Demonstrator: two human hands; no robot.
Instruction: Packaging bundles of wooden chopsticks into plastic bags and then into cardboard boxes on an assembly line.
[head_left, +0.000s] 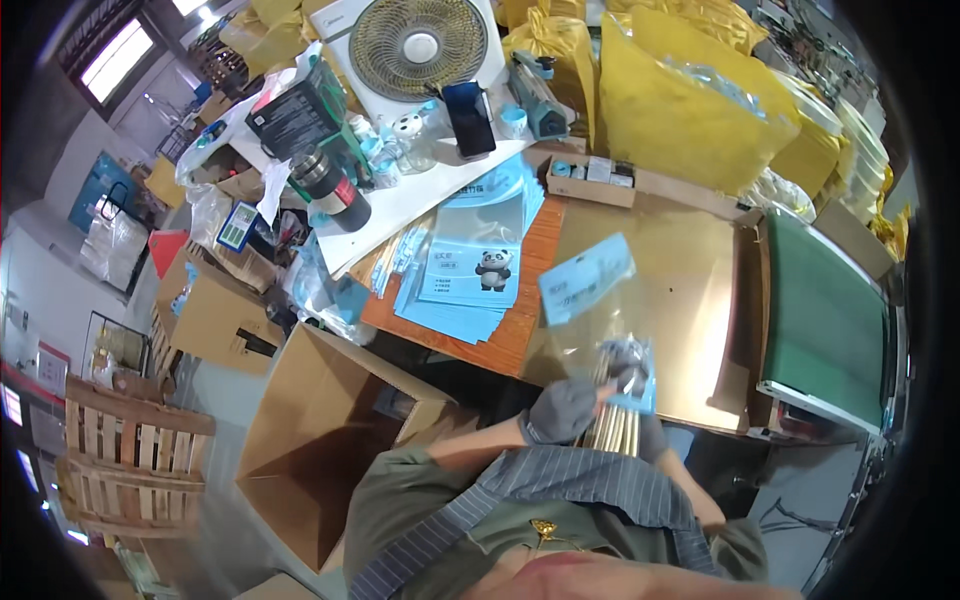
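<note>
In front of my body is a clear plastic bag (588,340) with a blue printed header and a panda label, its upper end standing tall and loose. Pale thin chopsticks (612,432) stick out at its lower end. My left hand (560,410), in a grey glove with bare fingertips, is closed at the bag's left side, pinching it near the label. Against the right side of the chopsticks is my right hand (652,438), also grey-gloved; its fingers are hidden behind the bundle. A stack of flat blue panda bags (465,275) lies on the table just beyond.
An open cardboard box (310,430) stands at my left. A fan (420,45), phone (468,120) and thermos (330,190) sit at the back. Yellow sacks (690,110) rise behind the cardboard-covered tabletop (690,290). On the right is a green conveyor belt (825,300).
</note>
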